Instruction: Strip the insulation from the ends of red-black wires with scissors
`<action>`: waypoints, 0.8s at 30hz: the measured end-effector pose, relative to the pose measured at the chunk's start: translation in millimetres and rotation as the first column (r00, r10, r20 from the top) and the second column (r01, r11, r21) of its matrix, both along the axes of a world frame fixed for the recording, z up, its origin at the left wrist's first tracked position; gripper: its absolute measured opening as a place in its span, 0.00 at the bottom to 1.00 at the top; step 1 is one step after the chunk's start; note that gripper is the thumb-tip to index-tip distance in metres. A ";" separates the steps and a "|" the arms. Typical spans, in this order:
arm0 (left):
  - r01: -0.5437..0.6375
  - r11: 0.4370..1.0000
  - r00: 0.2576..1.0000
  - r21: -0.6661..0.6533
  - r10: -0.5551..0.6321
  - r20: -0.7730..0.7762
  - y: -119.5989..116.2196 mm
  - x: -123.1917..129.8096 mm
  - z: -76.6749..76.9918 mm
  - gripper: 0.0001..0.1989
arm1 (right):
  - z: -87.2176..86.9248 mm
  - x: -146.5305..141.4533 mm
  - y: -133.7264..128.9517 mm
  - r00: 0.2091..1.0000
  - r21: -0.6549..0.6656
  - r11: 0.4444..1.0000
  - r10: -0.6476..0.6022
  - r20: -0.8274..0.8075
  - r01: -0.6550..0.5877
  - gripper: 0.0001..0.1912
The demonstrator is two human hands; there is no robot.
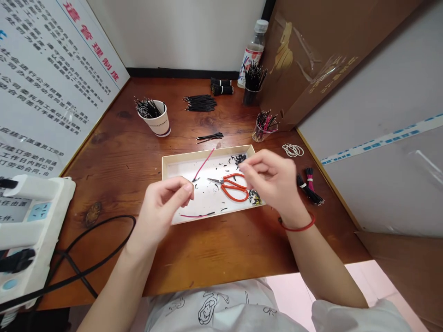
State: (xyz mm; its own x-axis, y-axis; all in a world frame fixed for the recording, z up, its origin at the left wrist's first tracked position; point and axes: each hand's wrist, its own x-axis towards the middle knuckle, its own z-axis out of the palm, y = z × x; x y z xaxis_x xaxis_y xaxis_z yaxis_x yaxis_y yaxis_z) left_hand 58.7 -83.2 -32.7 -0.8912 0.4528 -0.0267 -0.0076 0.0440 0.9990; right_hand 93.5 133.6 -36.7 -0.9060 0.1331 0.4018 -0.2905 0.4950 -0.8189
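Note:
My left hand (164, 207) is raised over the near edge of a shallow cream tray (207, 155), and its fingertips pinch the end of a thin red wire (204, 165). My right hand (270, 184) hangs above the tray's right side, its fingertips drawn together. Whatever lies between them is too small to make out. Red-handled scissors (234, 187) lie in the tray below that hand, with scattered black wire scraps (238, 159) around them. A red-and-black wire (197, 215) lies along the tray's near side.
The wooden table (104, 152) holds a paper cup of wires (154, 119), loose black wire bundles (200, 103), a clear cup of wires (265, 127), rubber bands (292, 150), and tied black and red wires (309, 186). A white power strip (31, 221) with black cable (93, 240) sits left.

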 end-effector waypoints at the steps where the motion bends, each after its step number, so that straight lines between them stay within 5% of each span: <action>1: -0.006 0.998 0.999 -0.058 0.004 -0.033 1.4 1.4 0.3 0.13 | -1.6 0.3 -4.5 0.992 -0.086 0.993 0.084 0.091 -0.077 0.03; 4: 0.048 0.986 0.997 -0.161 -0.057 -0.057 8.6 7.1 0.6 0.13 | -7.8 2.7 -25.0 0.912 -0.334 0.912 0.327 0.248 -0.236 0.10; 7: 0.027 0.977 0.990 -0.209 -0.054 -0.127 14.4 11.1 0.8 0.12 | -9.9 5.4 -38.8 0.903 -0.395 0.886 0.355 0.241 -0.243 0.06; 12: -0.053 0.952 0.951 -0.300 -0.044 -0.307 14.9 13.6 0.7 0.11 | -5.0 9.0 -39.0 0.969 -0.043 0.975 0.220 0.110 -0.216 0.10; 16: 0.008 0.959 0.966 -0.283 -0.080 -0.247 12.0 13.9 0.7 0.12 | -8.1 9.6 -36.4 0.967 0.280 0.945 0.214 -0.139 -0.169 0.10; 20: 0.183 0.978 0.983 -0.104 -0.184 0.003 10.2 10.5 -2.4 0.14 | -10.7 8.0 -32.8 0.945 0.347 0.915 0.279 -0.172 -0.207 0.11; 24: 0.206 0.978 0.970 0.029 -0.209 0.124 11.6 7.6 -9.3 0.17 | -8.5 7.8 -30.7 0.945 0.374 0.904 0.283 -0.163 -0.206 0.11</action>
